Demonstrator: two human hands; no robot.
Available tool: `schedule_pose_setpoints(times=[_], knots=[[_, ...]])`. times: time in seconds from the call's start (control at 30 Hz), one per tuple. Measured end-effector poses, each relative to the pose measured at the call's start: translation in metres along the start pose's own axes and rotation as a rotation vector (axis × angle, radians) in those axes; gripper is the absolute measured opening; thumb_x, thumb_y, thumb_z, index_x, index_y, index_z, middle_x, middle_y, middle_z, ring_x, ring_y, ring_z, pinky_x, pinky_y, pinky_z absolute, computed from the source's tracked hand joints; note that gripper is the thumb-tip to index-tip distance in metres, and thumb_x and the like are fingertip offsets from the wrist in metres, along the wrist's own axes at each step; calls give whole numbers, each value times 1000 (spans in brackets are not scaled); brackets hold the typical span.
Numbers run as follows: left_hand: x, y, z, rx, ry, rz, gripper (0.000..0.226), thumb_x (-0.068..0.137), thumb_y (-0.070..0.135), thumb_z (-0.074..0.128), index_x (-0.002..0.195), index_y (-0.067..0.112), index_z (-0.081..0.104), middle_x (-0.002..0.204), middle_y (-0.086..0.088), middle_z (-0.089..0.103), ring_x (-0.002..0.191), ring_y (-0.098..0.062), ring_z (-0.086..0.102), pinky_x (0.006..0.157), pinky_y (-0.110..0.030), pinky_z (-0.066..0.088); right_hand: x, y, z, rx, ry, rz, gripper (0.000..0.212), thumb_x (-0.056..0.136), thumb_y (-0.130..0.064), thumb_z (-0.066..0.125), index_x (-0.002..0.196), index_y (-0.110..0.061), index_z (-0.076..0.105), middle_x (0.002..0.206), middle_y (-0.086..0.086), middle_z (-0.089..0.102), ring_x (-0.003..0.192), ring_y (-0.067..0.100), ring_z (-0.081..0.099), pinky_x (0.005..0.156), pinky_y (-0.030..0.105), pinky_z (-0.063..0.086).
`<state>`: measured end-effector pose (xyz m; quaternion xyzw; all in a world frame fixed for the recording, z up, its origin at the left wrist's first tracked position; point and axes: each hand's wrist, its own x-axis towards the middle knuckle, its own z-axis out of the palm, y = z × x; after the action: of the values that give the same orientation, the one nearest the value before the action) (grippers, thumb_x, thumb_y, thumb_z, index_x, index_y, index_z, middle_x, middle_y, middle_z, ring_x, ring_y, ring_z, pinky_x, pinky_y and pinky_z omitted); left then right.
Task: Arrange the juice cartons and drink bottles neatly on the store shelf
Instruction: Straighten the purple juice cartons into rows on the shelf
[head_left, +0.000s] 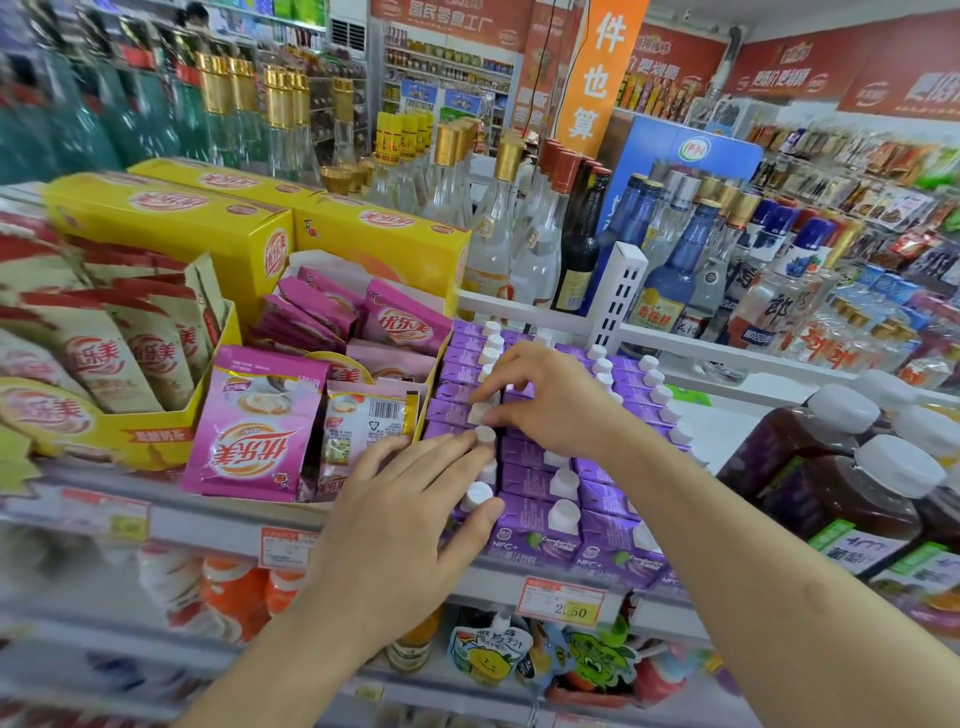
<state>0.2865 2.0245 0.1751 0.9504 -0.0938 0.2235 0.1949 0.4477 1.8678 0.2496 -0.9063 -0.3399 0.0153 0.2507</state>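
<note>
So the shelf (218, 525) is a white store rack with price tags along the front edge, one reading 2.50 (563, 605). Biggest stuff on it: yellow boxes (171, 218) at the back left, with open display trays of pink sachets (260, 431) and red-and-tan sachets (104, 343) in front of them. Behind a white divider rail sits a crowd of clear and blue liquor bottles (670, 249).

On the right end of the shelf are dark juice bottles (852, 499) with chunky white caps, standing upright, well apart from the hands.

Middle of the shelf is the block of purple cartons (535, 525), packed in rows from the front edge to the back, each with a white screw cap, right beside the pink sachet tray.

Left hand (415, 514) rests on the leftmost column near the front, fingers fairly straight and together, fingertips touching a cap, thumb against the side of the front carton. Not wrapped round anything.

Right hand (550, 400) reaches over further back in the rows, fingers bent down and bunched, thumb and forefinger pinching the white cap (480, 410) of one carton in the left column.

Lower shelf has orange bottles (234, 592) and cartoon drink pouches (540, 654), kinda blurry.
</note>
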Motion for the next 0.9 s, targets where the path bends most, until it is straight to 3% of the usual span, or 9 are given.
schedule_pose_setpoints(times=[0.07, 0.2, 0.23, 0.33, 0.43, 0.57, 0.73, 0.8, 0.9], knots=[[0, 1, 0, -5, -2, -5, 51, 108, 58, 39, 149, 34, 56, 155, 20, 52, 143, -1, 46, 123, -30, 23, 0, -2, 2, 34, 38, -5, 13, 89, -21, 85, 98, -30, 84, 106, -12, 64, 99, 10, 60, 91, 29, 49], [1, 2, -3, -20, -7, -14, 52, 108, 59, 35, 149, 35, 55, 152, 23, 53, 140, 0, 48, 122, -29, 23, -7, -8, -11, 158, 145, 29, 8, 97, -19, 77, 98, -26, 79, 104, -11, 74, 84, -6, 64, 77, 26, 48], [1, 3, -4, -17, -2, -12, 52, 108, 60, 34, 149, 35, 54, 151, 24, 54, 139, 0, 47, 122, -29, 21, -10, -10, -17, 210, 175, 38, 10, 98, -17, 75, 98, -26, 78, 101, -10, 76, 83, -5, 66, 75, 30, 52], [1, 8, -10, -86, 35, -73, 59, 103, 69, 40, 151, 36, 48, 142, 28, 53, 137, -2, 34, 115, -26, 21, -27, -13, -34, 304, 288, 8, 19, 99, -8, 71, 98, -27, 76, 94, -3, 78, 84, 17, 73, 85, 47, 61], [1, 13, -18, -306, 47, -235, 74, 87, 80, 49, 152, 48, 37, 143, 36, 44, 141, -2, 20, 114, -33, 29, -53, -17, -49, 351, 340, -16, 16, 100, -5, 70, 103, -19, 77, 93, -1, 79, 84, 20, 75, 83, 36, 61], [6, 31, -36, -632, 179, -249, 65, 86, 65, 68, 145, 57, 42, 135, 37, 56, 130, 7, 53, 105, -27, 43, -95, -23, -61, 438, 341, 33, 12, 99, -5, 71, 102, -14, 78, 94, 0, 79, 84, 15, 74, 81, 25, 58], [13, 60, -50, -997, 65, -248, 73, 77, 41, 82, 136, 70, 50, 121, 25, 67, 94, -7, 71, 89, -29, 61, -140, -30, -63, 594, 279, 92, 13, 98, -2, 68, 100, -9, 79, 92, 9, 79, 79, 16, 69, 73, 15, 53], [11, 67, -50, -1034, 17, -238, 61, 76, 38, 83, 128, 63, 63, 119, 19, 71, 95, -13, 74, 89, -27, 62, -154, -31, -65, 591, 285, 93, 16, 99, -3, 67, 99, -12, 80, 89, 8, 78, 76, 19, 69, 72, 15, 52], [6, 76, -49, -1137, -24, -275, 49, 75, 35, 85, 121, 48, 74, 120, -2, 75, 102, -26, 76, 90, -36, 64, -172, -33, -66, 626, 336, 99, 18, 102, -6, 65, 101, -13, 81, 87, 5, 79, 75, 20, 69, 70, 16, 52]])
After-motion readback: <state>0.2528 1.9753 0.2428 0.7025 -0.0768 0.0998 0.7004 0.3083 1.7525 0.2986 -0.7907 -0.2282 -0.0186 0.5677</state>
